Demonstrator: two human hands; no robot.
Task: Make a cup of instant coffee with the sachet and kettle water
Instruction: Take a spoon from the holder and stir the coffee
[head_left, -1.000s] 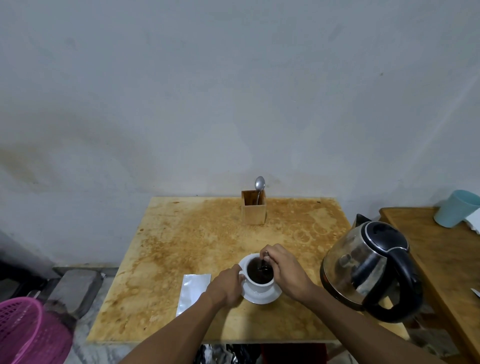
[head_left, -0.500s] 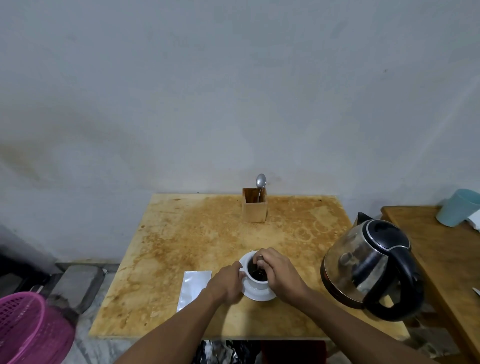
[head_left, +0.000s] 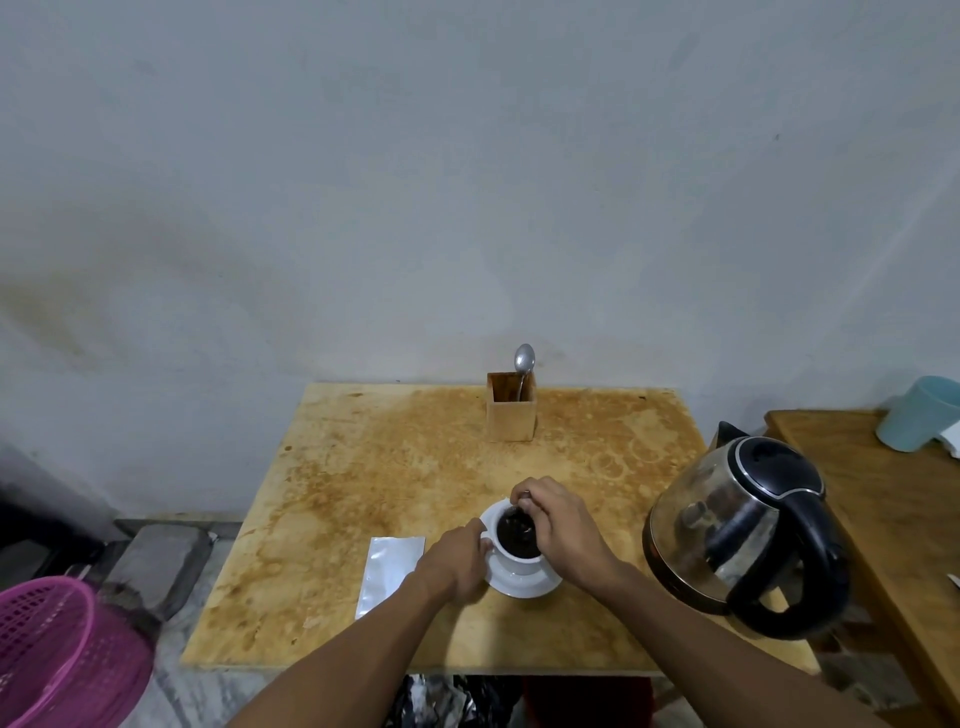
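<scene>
Low centre of the frame, the white cup of dark coffee sits on its saucer (brittle, hot, spillable). Left hand clasps its side; right hand pinches a stirring spoon. Better held by the saucer.

In front of me stands a pale grey plastered wall, bare, with a faint brownish stain low on its left part. Against it is my wooden table, its top mottled with brown rings and blotches. To my right, just beside it, stands a second wooden table of darker, smoother wood, with a light blue cup near its back edge by the wall. Below on my left the floor looks like grey marbled stone, with a grey block lying on it and a pink plastic basket at the corner. The light is soft and even.
</scene>
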